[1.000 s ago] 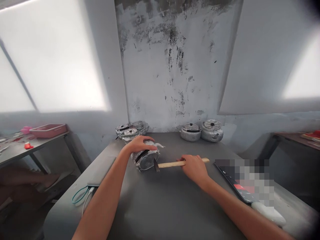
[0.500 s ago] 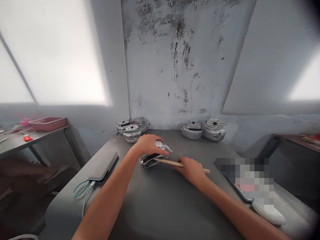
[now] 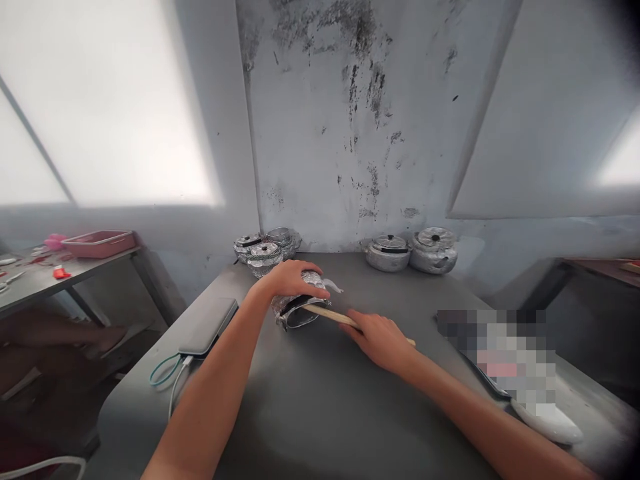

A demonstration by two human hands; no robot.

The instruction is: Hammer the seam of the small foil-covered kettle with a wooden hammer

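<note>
A small silver pot, foil-like and crinkled with a curved spout [image 3: 334, 286], lies tipped on the grey table with its round mouth [image 3: 302, 317] facing me. My left hand [image 3: 294, 279] is closed over its upper side, thumb and fingers holding it. A dark strip runs along the upper rim. My right hand [image 3: 379, 337] grips a pale wooden stick [image 3: 327, 313], whose far end reaches into the mouth. The stick's tip is hidden inside, and its other end pokes out past my right hand.
Silver lidded pots [image 3: 264, 257] stand at the back left, two more [image 3: 388, 253] at the back right. A power bank [image 3: 210, 327] with cables lies left; a blurred-out item and a white object [image 3: 547, 423] lie right. A pink basket [image 3: 100, 245] sits on the left-hand table.
The pot has tilted slightly, so its mouth shows wider. The stick and my right hand have shifted a little to the left. Both hands keep their hold. The view has moved slightly.
</note>
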